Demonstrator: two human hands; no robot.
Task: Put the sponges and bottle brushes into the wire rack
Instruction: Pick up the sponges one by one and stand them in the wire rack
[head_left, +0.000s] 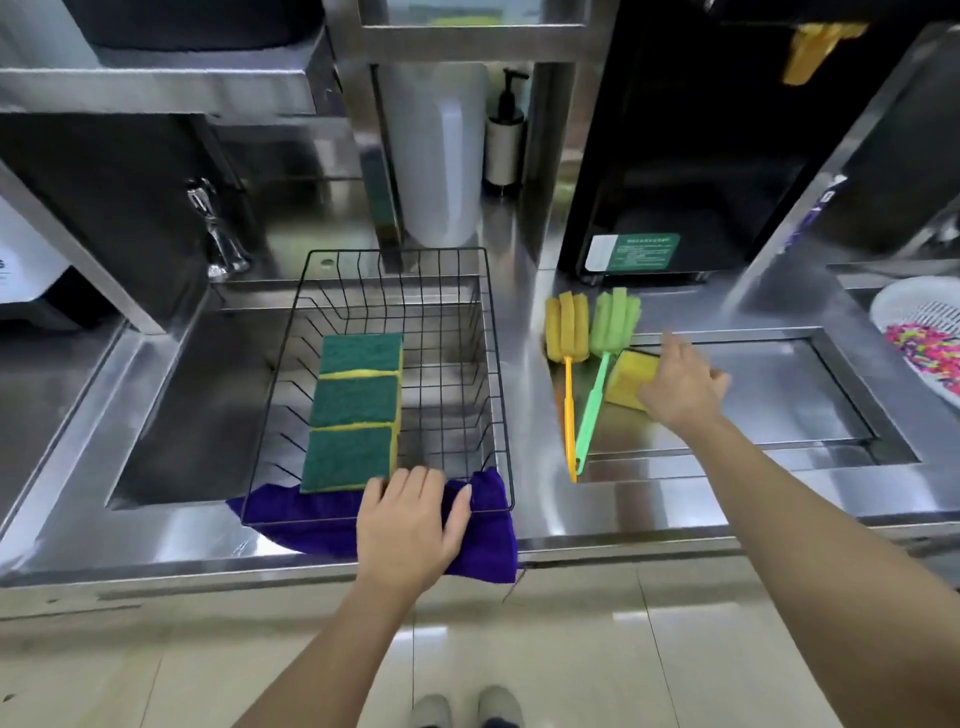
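A black wire rack (496, 364) sits over the left sink. Three green-and-yellow sponges (356, 410) lie in a row along its left side. My left hand (410, 525) rests flat on the rack's front rim and the purple cloth, holding nothing. On the steel counter to the right lie a yellow bottle brush (567, 332) and a green bottle brush (613, 325), side by side. Just right of them is a yellow sponge (628, 382). My right hand (683, 387) hovers over that sponge with fingers spread and partly hides it.
A purple cloth (488, 540) hangs under the rack's front edge. A faucet (215, 234) stands at the back left, a soap pump bottle (504, 135) and a black appliance (675, 156) at the back. A white colander (924, 343) sits far right. A recessed steel panel (805, 395) lies beside the brushes.
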